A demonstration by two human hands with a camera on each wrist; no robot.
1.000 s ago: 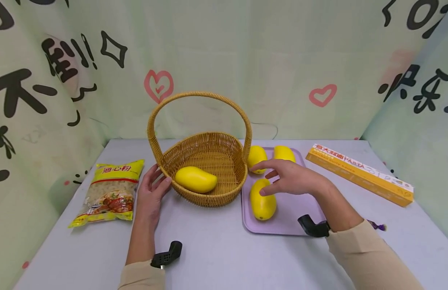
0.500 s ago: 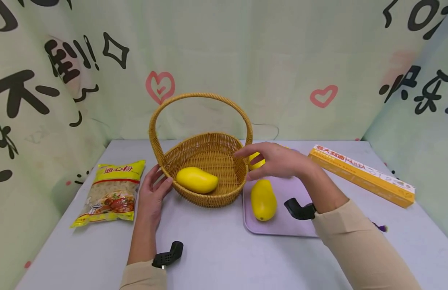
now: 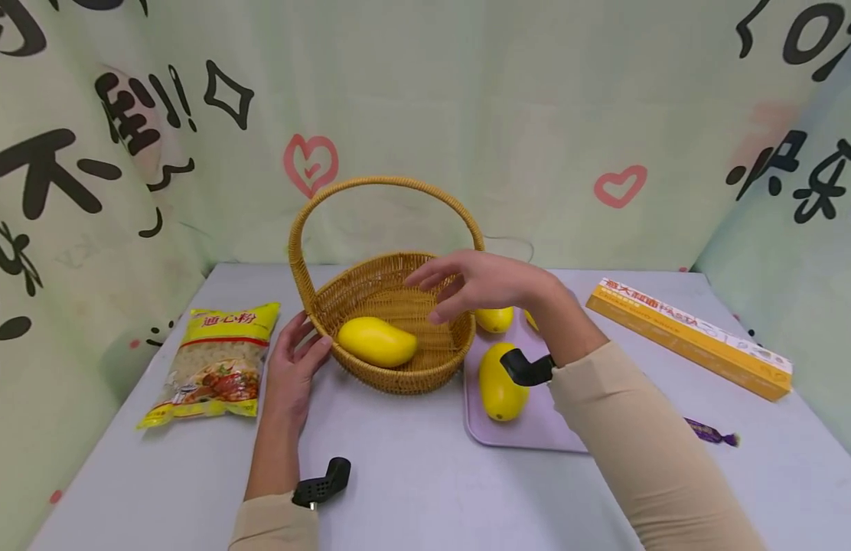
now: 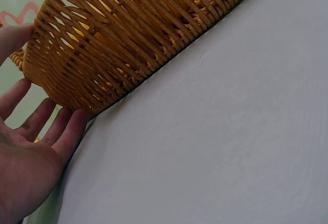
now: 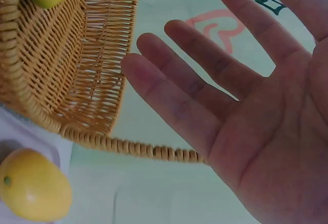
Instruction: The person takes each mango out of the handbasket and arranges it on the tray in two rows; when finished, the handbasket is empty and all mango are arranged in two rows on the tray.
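A wicker basket point(image 3: 398, 383) with a tall arched handle stands mid-table, a yellow mango point(image 3: 377, 342) lying inside it. My left hand point(image 3: 291, 375) rests against its left side. In the left wrist view, the fingertips point(image 4: 79, 119) touch the outer weave of the basket point(image 4: 133, 24), thumb near the rim. Over the basket's right part hovers my right hand point(image 3: 484, 283), fingers spread and nothing held. On the lilac tray point(image 3: 549, 432) to the right, one mango point(image 3: 501, 386) lies in front. Others behind it, such as a mango point(image 3: 494, 320), are partly hidden by my right arm.
Left of the basket lies a yellow bag of macaroni point(image 3: 215, 363). An orange-and-white pasta box point(image 3: 690, 337) sits at the right. A small purple wrapped candy point(image 3: 715, 433) shows beside my right sleeve. A printed curtain point(image 3: 536, 138) closes off the back.
My right hand has moved left and up, from above the tray to over the basket, with nothing in it. My left hand has stayed at the basket's side.
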